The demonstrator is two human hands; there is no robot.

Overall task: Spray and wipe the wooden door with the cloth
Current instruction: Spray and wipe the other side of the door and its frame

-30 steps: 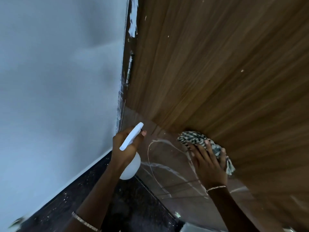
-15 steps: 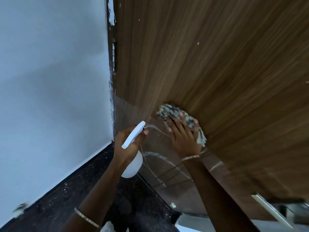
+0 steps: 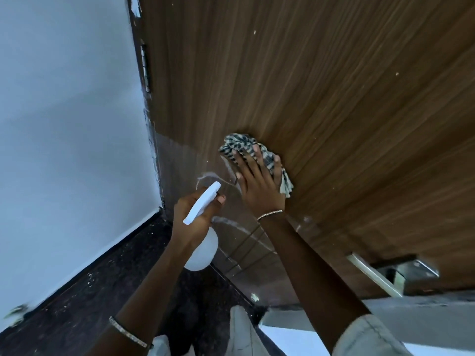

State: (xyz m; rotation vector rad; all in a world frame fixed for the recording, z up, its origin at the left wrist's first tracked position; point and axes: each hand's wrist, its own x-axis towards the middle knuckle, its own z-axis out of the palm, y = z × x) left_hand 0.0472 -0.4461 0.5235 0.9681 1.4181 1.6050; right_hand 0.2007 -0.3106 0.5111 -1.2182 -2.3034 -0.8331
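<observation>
Head view, looking steeply along the wooden door (image 3: 334, 98), which fills the top and right of frame w/ brown vertical grain. The right hand (image 3: 259, 186) lies flat on the door, fingers (image 3: 248, 163) straight and spread wide, pressing the cloth (image 3: 240, 143) against the wood. The cloth is a bunched dark-and-white check rag. It sits under the fingertips, right where the brown wood meets a greyer, glossy lower panel (image 3: 180, 155), and one end hangs out past the little-finger side. A thin bracelet (image 3: 270, 214) sits on that wrist. The left hand (image 3: 190, 222) is just beside the right, lower and nearer the wall. Its fingers are curled round the neck of a white spray bottle (image 3: 203, 202), w/ the head angled up toward the door, the round body below the fist and one fingertip showing by the head. Can't tell if the trigger is squeezed. White curved streaks (image 3: 231, 223) mark the grey panel btwn and below the hands. A hinge (image 3: 145, 68) shows on the door's edge next to the pale wall (image 3: 64, 124). A dark speckled floor (image 3: 90, 291) runs below. A second bracelet (image 3: 127, 332) is on the left forearm, and a light sleeve (image 3: 367, 337) is at bottom right.
</observation>
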